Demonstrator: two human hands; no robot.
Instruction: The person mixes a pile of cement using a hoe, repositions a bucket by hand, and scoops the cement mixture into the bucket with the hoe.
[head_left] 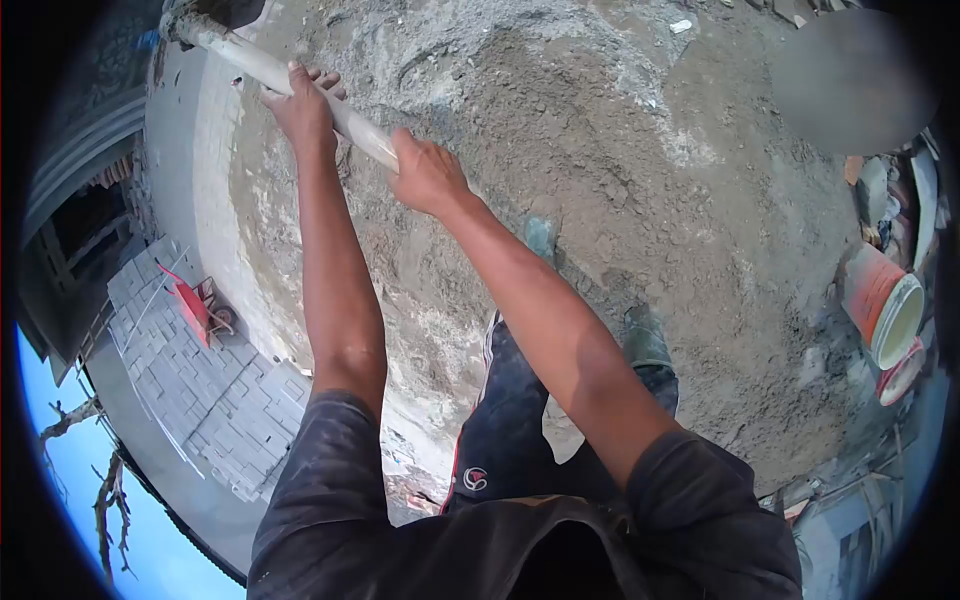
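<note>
A long pale wooden handle slants across the upper left. It belongs to a hoe, whose dark metal head shows only in part at the frame's top edge. My left hand grips the handle about midway, thumb on top and fingertips showing beyond it. Nearer the handle's lower end, my right hand is wrapped tightly round the wood. Beneath both hands spreads a rough grey-brown heap of sand or mortar mix. My feet, in greenish boots, stand in it.
An orange-and-white bucket lies tilted among rubble at the right. On grey paving at the lower left stands a red wheelbarrow. A pale concrete ledge borders the heap. A round blur covers the upper right.
</note>
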